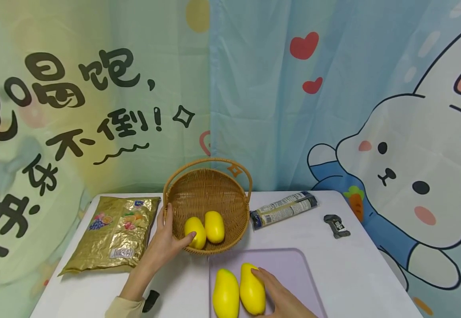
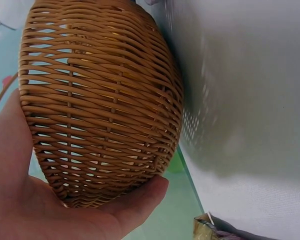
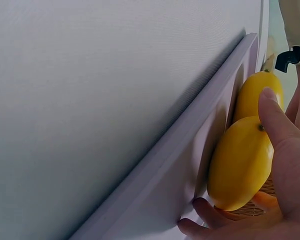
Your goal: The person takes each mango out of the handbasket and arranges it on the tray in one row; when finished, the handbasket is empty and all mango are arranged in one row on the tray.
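Observation:
My left hand [image 1: 166, 240] grips the left side of a brown wicker basket [image 1: 204, 192] with an arched handle. The basket tilts, its mouth facing me. Inside it lie two yellow mangoes, one on the left [image 1: 194, 229] and one on the right [image 1: 214, 227]. On the lilac tray [image 1: 288, 260] lie two more, side by side. Around the right-hand mango [image 1: 252, 289] my right hand [image 1: 284, 300] curls its thumb and fingers, also visible in the right wrist view [image 3: 290, 175]. Against it rests the other mango [image 1: 226, 293].
A gold snack bag [image 1: 125, 229] lies left of the basket on the white table [image 1: 357, 274]. To the right are a long, narrow packet [image 1: 284, 210] and a small black wrapped piece [image 1: 337, 226]. A printed curtain [image 1: 254, 88] hangs behind the table.

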Available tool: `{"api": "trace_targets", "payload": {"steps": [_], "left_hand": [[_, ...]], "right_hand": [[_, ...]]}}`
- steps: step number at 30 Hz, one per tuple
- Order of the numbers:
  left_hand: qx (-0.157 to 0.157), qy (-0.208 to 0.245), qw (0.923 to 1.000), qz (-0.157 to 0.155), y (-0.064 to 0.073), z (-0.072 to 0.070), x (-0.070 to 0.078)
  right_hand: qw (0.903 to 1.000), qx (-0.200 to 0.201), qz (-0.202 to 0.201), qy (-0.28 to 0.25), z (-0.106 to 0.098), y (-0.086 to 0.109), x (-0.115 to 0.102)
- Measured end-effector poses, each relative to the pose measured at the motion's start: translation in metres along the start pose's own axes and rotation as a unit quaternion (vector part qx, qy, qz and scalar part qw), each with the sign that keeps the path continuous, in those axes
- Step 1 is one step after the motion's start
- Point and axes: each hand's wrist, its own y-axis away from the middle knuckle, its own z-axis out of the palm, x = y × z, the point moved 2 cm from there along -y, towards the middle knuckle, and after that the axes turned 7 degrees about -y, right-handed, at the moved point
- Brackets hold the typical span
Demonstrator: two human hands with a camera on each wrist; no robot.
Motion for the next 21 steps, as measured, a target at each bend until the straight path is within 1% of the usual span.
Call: {"api": "trace_targets", "payload": {"steps": [7,10,12,13,15,17,19,21], "left_hand": [[0.001,-0.002,1.0,0.003,0.0,0.0,0.0],[0.005,-0.003,1.0,0.005,-0.001,0.0,0.001],[0.005,-0.003,1.0,0.006,-0.001,0.0,0.001],[0.006,-0.003,1.0,0.006,-0.001,0.0,0.001],[0.005,-0.004,1.0,0.006,-0.001,0.0,0.001],[0.004,-0.006,1.0,0.004,-0.001,0.0,0.001],[0.002,-0.006,1.0,0.003,0.0,0.0,0.001],[0.001,-0.006,1.0,0.002,0.0,0.0,0.0]], "right_hand": [[0.9995,-0.005,-0.025,0.017,-0.001,-0.002,0.003],[0.9997,-0.011,-0.018,0.008,-0.003,-0.003,0.003],[0.9999,-0.013,-0.001,-0.004,-0.006,-0.003,0.001],[1.0,-0.01,0.0,-0.003,-0.009,-0.003,-0.001],[1.0,0.0,-0.009,0.003,-0.015,-0.003,-0.004],[0.9992,0.019,-0.03,0.02,-0.024,-0.002,-0.008],[0.9957,0.052,-0.063,0.045,-0.036,-0.002,-0.012],[0.9904,0.085,-0.088,0.064,-0.051,-0.002,-0.018]]}}
